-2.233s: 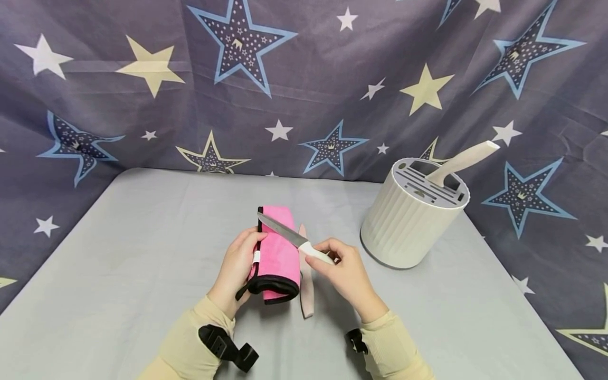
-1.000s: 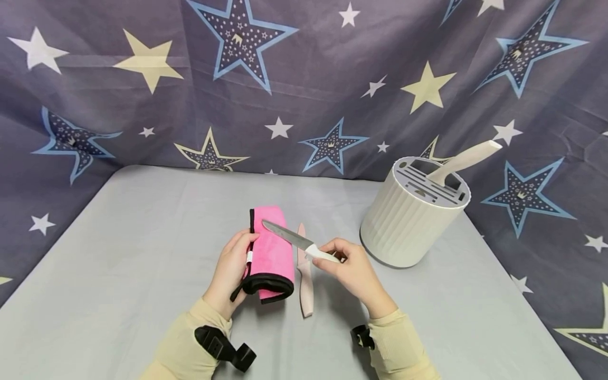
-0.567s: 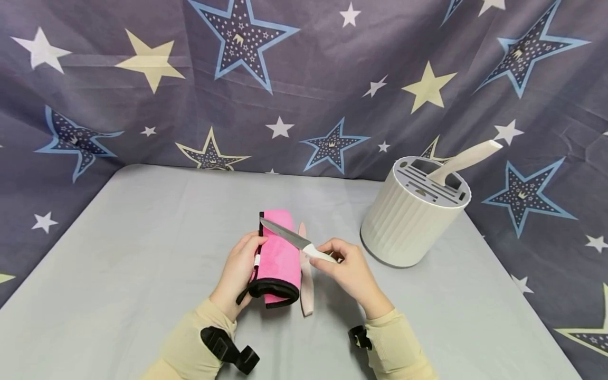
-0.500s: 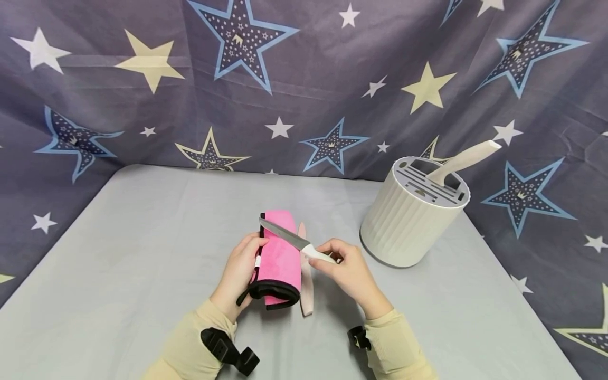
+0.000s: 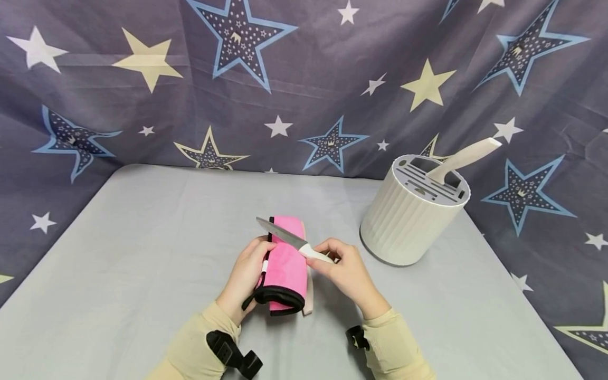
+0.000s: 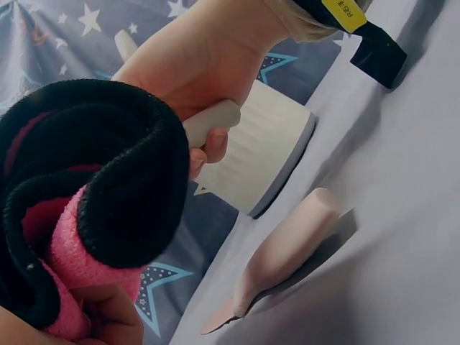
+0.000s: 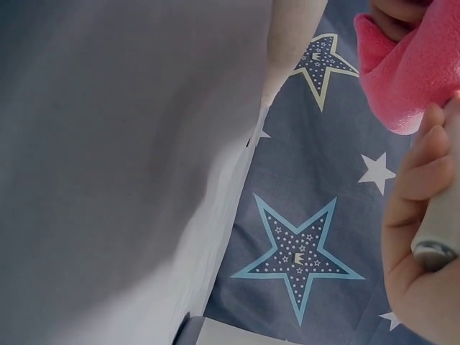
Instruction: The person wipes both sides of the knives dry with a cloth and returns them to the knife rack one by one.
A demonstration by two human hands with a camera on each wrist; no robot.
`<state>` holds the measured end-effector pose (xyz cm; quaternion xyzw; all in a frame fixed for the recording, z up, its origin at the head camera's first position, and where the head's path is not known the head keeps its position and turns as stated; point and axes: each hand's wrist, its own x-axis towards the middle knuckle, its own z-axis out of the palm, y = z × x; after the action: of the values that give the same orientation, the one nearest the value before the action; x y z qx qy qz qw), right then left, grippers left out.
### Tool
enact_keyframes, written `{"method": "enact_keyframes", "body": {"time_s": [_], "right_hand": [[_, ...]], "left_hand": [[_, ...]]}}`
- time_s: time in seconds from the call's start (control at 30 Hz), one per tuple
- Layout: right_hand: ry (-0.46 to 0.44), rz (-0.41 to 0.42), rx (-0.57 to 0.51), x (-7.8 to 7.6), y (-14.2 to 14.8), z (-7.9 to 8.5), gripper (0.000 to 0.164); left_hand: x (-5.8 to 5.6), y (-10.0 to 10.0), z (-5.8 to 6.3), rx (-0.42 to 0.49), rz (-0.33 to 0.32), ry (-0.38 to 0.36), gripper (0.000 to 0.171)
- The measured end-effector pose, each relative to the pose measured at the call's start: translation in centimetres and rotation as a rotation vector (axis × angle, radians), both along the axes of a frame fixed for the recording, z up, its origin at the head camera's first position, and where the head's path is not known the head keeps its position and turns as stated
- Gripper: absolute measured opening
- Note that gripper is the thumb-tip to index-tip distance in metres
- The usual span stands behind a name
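My left hand grips a folded pink cloth with black edging, thumb along its left side. In my right hand is a white-handled knife, held by the handle, its blade lying across the upper part of the cloth and the tip reaching past the left edge. In the left wrist view the cloth's rolled end shows, with the right hand's fingers around the handle behind it. A second knife with a pale pink handle lies on the table, mostly covered by the cloth in the head view.
A ribbed off-white knife block stands at the right of the grey table, with one pale-handled knife slanting out of its slotted top. A star-patterned curtain hangs behind the table.
The left hand and cloth have shifted right and slightly nearer, hiding more of the lying knife. The held knife's tip now sticks out past the cloth's left edge; the right hand has barely moved.
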<state>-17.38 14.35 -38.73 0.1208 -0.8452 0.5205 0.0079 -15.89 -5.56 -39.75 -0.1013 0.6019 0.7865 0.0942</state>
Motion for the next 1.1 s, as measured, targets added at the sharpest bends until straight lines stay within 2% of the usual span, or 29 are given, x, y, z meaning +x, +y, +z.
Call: {"method": "enact_keyframes", "body": {"time_s": [0.47,0.77,1.1], "right_hand": [[0.009,0.017,0.004,-0.3,0.3,0.3,0.012],[-0.012,0.029,0.011,-0.3,0.7,0.3,0.015],[-0.014,0.041,0.022,-0.2,1.1,0.6,0.015]], "left_hand": [[-0.4,-1.0,0.5,-0.029,0.017,0.010,0.030],[-0.7,-1.6,0.4,0.009,0.048,0.009,0.029],[-0.8,-3.0,1.3,0.105,0.059,0.020,0.025]]}}
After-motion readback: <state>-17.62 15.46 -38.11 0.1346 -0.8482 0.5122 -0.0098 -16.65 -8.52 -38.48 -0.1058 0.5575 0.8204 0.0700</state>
